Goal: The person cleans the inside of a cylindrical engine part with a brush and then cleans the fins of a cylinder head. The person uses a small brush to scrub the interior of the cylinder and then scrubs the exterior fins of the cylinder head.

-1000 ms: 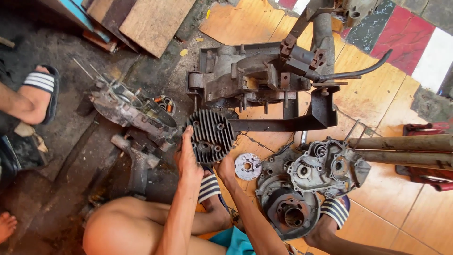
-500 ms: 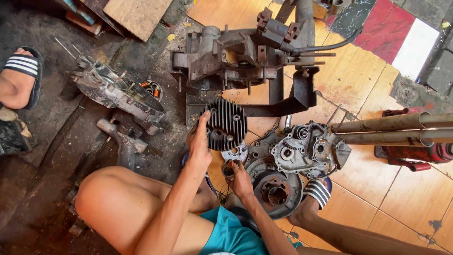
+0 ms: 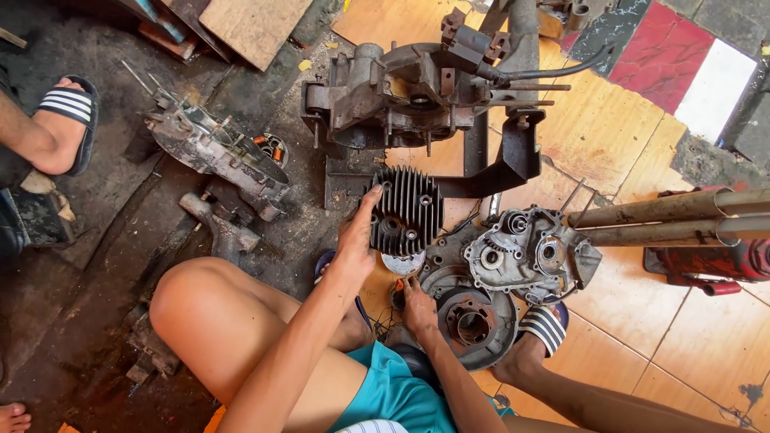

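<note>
The biggest piece is the rusty engine crankcase point(image 3: 417, 96), standing on the orange floor tiles point(image 3: 609, 136) with a dark bent bracket point(image 3: 513, 156) running down from it; it looks stripped bare, no cylinder on it. To its left, on the oily dark concrete point(image 3: 96, 240), lies a second grimy engine block point(image 3: 216, 156) with studs sticking up. At the right, two rusty pipes point(image 3: 666, 216) rest over a red tool body point(image 3: 714, 265).

Nearer the person, a grey casing half point(image 3: 521, 256) with bearing seats and a round drum-like hub point(image 3: 473, 321) lie apart on the tiles, so the dismantling looks well advanced: the main parts are already separated and none appears rejoined.

The finned cylinder head point(image 3: 405, 208) is the piece in hand. It stands tilted on edge on the floor just below the crankcase, black, with parallel cooling fins and bolt holes, dulled by grease. The left hand point(image 3: 354, 240) clasps its left edge, thumb up along the fins. The right hand point(image 3: 417, 301) is lower, fingers curled at a small part with an orange end point(image 3: 399, 286) beside the hub; whether it actually pinches it I cannot tell.

Another person's sandalled foot point(image 3: 60, 124) rests at the far left.
</note>
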